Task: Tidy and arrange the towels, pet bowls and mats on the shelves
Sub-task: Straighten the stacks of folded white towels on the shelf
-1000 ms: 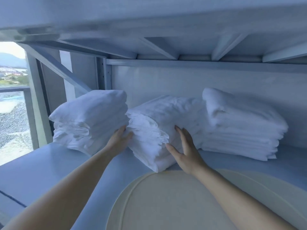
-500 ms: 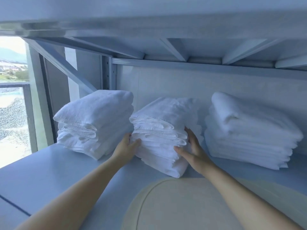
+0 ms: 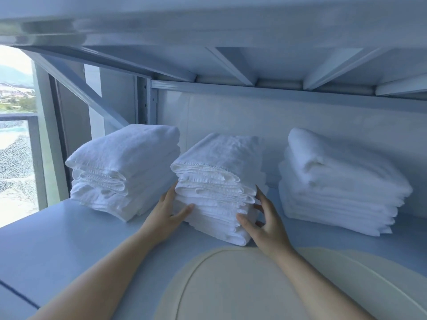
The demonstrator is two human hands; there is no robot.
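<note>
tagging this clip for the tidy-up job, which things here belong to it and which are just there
Belongs to the job:
middle towel stack, pressed between left hand and right hand
left towel stack
right towel stack
cream mat
shelf board they sit on

Just there:
window
diagonal frame brace
shelf above

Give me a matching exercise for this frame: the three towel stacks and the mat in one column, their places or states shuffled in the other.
1 left towel stack
2 middle towel stack
3 right towel stack
4 cream mat

a flat at the front of the shelf
b nearest the window
c pressed between left hand and right hand
d far right, untouched

Pairs: 1-b, 2-c, 3-d, 4-a
</note>
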